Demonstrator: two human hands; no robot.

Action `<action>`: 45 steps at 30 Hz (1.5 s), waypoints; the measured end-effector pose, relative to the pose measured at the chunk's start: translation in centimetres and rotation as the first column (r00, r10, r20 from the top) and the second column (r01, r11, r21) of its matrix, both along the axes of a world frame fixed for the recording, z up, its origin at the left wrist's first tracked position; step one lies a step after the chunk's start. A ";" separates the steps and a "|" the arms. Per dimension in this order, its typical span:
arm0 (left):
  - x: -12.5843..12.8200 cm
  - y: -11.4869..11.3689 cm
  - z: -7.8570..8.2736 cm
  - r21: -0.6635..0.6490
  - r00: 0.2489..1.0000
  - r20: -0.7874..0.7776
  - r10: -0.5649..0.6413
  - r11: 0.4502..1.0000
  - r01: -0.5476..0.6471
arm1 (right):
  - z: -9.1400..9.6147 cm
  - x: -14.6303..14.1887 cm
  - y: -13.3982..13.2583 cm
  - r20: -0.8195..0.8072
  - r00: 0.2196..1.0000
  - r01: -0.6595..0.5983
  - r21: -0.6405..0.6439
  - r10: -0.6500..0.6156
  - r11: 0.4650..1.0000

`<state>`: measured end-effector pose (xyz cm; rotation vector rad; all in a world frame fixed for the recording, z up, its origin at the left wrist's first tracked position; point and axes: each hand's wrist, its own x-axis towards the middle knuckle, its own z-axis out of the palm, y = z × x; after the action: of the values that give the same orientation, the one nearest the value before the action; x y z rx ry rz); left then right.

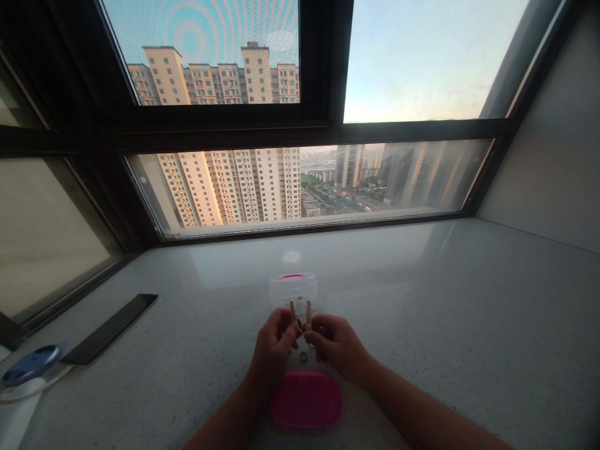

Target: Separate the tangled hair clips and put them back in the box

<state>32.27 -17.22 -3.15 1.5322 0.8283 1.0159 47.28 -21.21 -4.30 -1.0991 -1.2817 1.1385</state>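
Near the middle of the counter, my left hand pinches a slim tan wooden clothespin half that points upward. Facing it, my right hand has its fingers closed on a second wooden clothespin half. The two pieces stand upright, a small gap apart. A small dark thing shows between the fingertips, too small to make out. Below the hands lies a small round metal piece. Just beyond them sits a clear plastic box with a pink part, its lower side hidden by my hands.
A pink lid or shallow tray lies between my forearms. To the left are a dark flat slab and a round blue object with a white cable. The speckled counter ends at a window frame.
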 end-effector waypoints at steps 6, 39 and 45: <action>-0.1 0.0 -0.1 0.006 1.000 -0.006 -0.010 1.000 0.010 | -0.2 -0.1 0.0 0.002 1.000 0.002 -0.010 -0.001 1.000; -0.2 0.2 -0.4 0.054 0.999 -0.032 -0.016 0.998 0.018 | -0.1 -0.1 0.0 0.074 0.996 0.054 0.016 -0.055 0.998; -0.1 0.1 -0.4 0.044 0.999 -0.038 -0.010 0.999 0.012 | 0.0 -0.1 0.0 0.073 0.996 0.051 0.021 -0.053 0.998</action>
<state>32.20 -17.09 -3.55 1.5956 0.8276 1.0058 47.20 -21.24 -4.34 -1.1633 -1.3109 1.0534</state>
